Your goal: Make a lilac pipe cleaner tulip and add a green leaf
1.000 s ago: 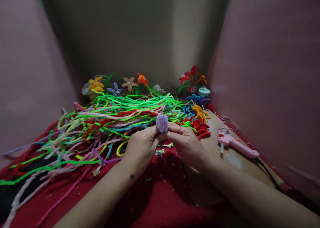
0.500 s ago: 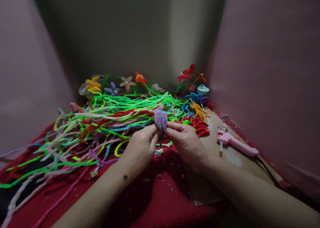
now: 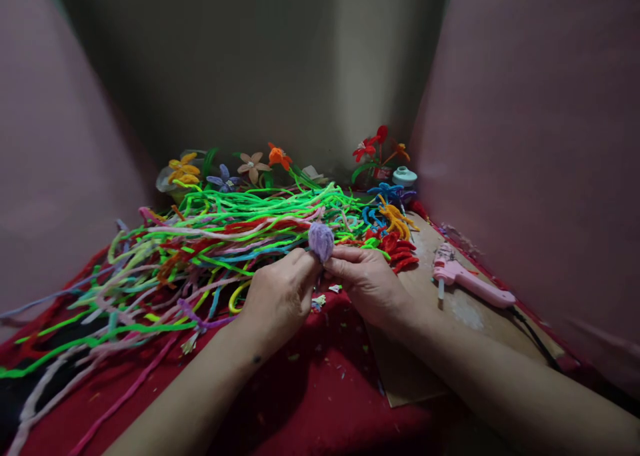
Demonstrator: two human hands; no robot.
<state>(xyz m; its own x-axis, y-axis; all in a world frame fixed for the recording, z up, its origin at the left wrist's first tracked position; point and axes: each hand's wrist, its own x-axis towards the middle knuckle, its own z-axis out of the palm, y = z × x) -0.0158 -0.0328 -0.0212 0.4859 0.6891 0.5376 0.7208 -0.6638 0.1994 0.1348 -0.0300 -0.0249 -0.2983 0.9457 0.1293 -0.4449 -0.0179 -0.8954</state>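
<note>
Broadly spread beyond and to the left of both hands: a tangle of pipe cleaners (image 3: 200, 243) in green, pink, red and blue, lying across the red cloth (image 3: 310, 389) on the counter. Under the right forearm and out to its right, a sheet of brown cardboard (image 3: 425, 349). On that sheet, well to the right of the right hand, a pink glue gun (image 3: 470, 283), nozzle turned toward the near edge, cord trailing off to the right. Far behind the hands, against the wall, finished pipe-cleaner flowers (image 3: 250, 166) in yellow, purple, beige and orange, with a red cluster (image 3: 373, 151) further right. Just beyond the right hand, red bent petals (image 3: 400, 253), orange loops (image 3: 395, 219) behind those.

Meeting at the centre, left hand (image 3: 277, 296) and right hand (image 3: 370, 286), fingertips nearly touching. Each grip closed: thumb and fingers of both pinched together on the base of a small purple fuzzy bud (image 3: 321, 241), held upright above the cloth, its rounded top poking up over the fingertips. Directly below the hands, small pale scraps (image 3: 319, 301) scattered on the cloth.
</note>
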